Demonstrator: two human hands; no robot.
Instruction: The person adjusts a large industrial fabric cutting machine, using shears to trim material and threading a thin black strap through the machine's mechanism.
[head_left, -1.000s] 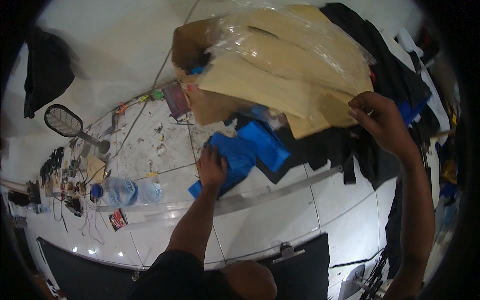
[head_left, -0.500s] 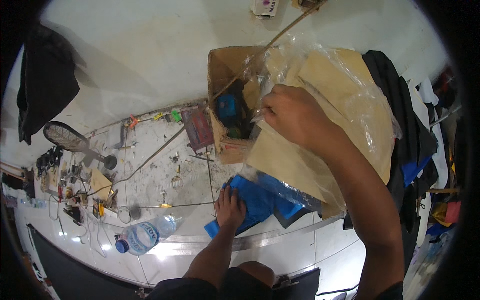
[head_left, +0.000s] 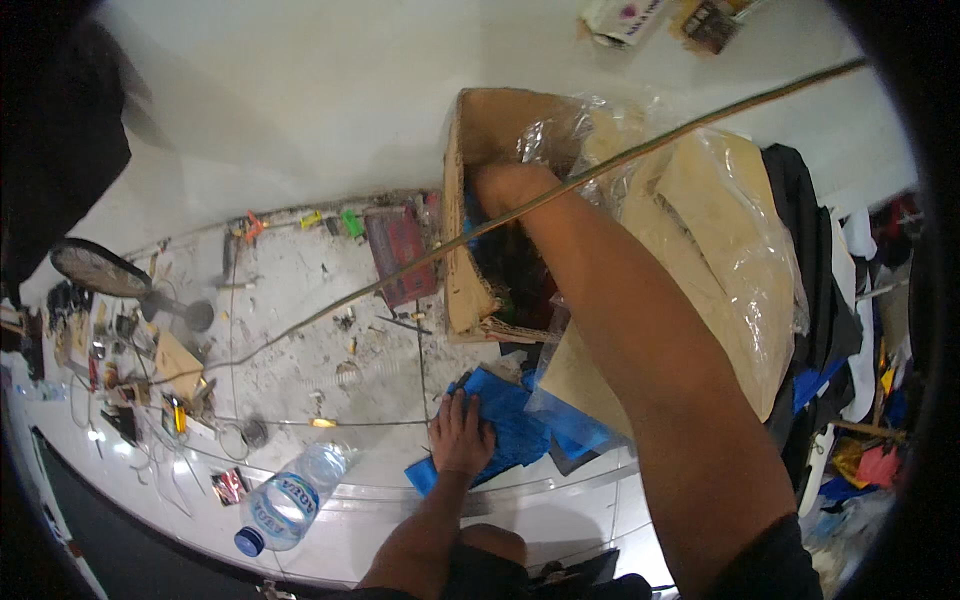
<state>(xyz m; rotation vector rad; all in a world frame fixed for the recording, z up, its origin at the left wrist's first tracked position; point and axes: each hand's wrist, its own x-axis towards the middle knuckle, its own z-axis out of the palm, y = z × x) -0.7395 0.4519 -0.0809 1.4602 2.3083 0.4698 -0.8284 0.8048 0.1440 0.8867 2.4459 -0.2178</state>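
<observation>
My left hand (head_left: 462,435) lies flat with its fingers spread on a crumpled blue cloth (head_left: 515,405) at the table's front edge. My right hand (head_left: 508,188) reaches down into an open cardboard box (head_left: 468,295); its fingers are hidden by the box wall. Dark and blue things lie inside the box, too shaded to name. Beside the box, under my right forearm, clear plastic wrap covers large tan sheets (head_left: 740,235).
A thin cord (head_left: 350,297) crosses in front of the box and my right arm. Around them are a water bottle (head_left: 290,505), a worn dark-red flat box (head_left: 400,255), a racket-shaped swatter (head_left: 100,268), small scattered tools and black cloth (head_left: 835,290) at right.
My right hand has left the edge of the plastic-wrapped sheets and moved into the box. The sheets sit further right. My left hand stays on the blue cloth; the view has shifted.
</observation>
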